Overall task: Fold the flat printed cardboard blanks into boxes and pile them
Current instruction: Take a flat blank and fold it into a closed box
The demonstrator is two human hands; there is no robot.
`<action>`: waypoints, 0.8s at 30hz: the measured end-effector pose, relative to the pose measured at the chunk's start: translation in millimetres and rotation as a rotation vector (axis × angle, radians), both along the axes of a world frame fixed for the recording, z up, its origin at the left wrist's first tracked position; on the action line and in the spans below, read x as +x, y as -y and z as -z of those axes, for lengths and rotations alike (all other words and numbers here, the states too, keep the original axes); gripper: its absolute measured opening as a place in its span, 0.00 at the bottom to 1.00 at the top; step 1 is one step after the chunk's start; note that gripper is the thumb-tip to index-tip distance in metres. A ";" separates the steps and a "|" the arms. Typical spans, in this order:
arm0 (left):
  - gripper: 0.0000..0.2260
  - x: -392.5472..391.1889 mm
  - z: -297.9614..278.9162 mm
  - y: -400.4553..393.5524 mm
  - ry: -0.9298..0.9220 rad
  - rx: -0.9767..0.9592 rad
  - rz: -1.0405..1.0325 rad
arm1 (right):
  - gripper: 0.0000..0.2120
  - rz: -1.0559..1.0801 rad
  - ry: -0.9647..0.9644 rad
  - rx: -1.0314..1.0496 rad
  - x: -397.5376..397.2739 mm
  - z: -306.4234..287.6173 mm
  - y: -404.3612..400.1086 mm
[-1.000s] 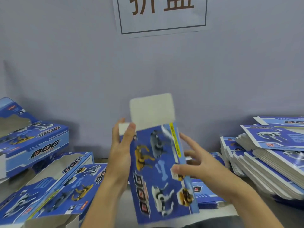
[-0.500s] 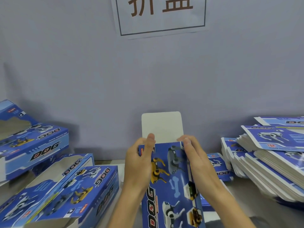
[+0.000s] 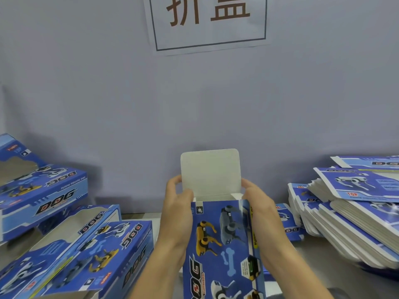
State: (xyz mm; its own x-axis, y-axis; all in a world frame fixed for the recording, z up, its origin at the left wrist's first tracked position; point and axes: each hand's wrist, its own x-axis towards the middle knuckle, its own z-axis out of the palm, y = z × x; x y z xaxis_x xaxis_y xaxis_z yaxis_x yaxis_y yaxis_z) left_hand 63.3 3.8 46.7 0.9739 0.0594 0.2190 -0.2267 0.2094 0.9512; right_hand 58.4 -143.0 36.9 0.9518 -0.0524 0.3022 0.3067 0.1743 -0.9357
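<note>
I hold a blue printed box [image 3: 222, 244] with dog pictures upright in front of me, opened into a tube. Its white top flap [image 3: 210, 173] stands up at the far end. My left hand [image 3: 177, 214] grips the box's left side near the top, fingers curled round the edge. My right hand [image 3: 259, 210] grips the right side at the same height. A pile of folded boxes [image 3: 64, 244] lies at the left. A stack of flat blanks [image 3: 356, 212] lies at the right.
A grey wall [image 3: 194, 104] rises just behind the table, with a paper sign [image 3: 208, 20] taped on it. A strip of table surface [image 3: 319, 255] shows between the held box and the blanks.
The box has swung from tilted to upright and squared open. My right hand moved from the front face to the right edge; both hands now sit at the top corners.
</note>
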 end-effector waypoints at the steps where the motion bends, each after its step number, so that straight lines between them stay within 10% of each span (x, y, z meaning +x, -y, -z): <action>1: 0.07 0.0 0.7 -0.1 0.024 -0.016 -0.023 | 0.20 0.055 0.005 -0.002 -0.6 1.0 -1.8; 8: 0.16 3.0 7.2 2.2 0.050 -0.124 -0.220 | 0.24 0.195 -0.025 0.114 3.2 12.6 1.6; 13: 0.18 2.8 2.8 0.8 0.052 -0.045 -0.195 | 0.13 -0.100 0.040 -0.013 0.9 9.3 10.3; 18: 0.19 -4.9 -11.0 -13.4 -0.024 -0.136 0.066 | 0.35 0.055 0.085 -0.120 -5.8 1.7 21.0; 24: 0.18 -5.1 -23.5 -29.2 -0.098 -0.031 0.120 | 0.14 -0.228 -0.064 -0.016 -19.3 -17.5 27.8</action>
State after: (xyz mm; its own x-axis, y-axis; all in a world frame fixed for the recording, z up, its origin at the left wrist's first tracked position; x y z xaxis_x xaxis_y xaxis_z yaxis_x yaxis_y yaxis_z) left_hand 58.2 33.0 70.2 0.9911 -0.0537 0.1221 -0.1043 0.2586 0.9603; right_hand 39.1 -170.8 54.3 0.9558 0.1704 0.2398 0.2008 0.2177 -0.9551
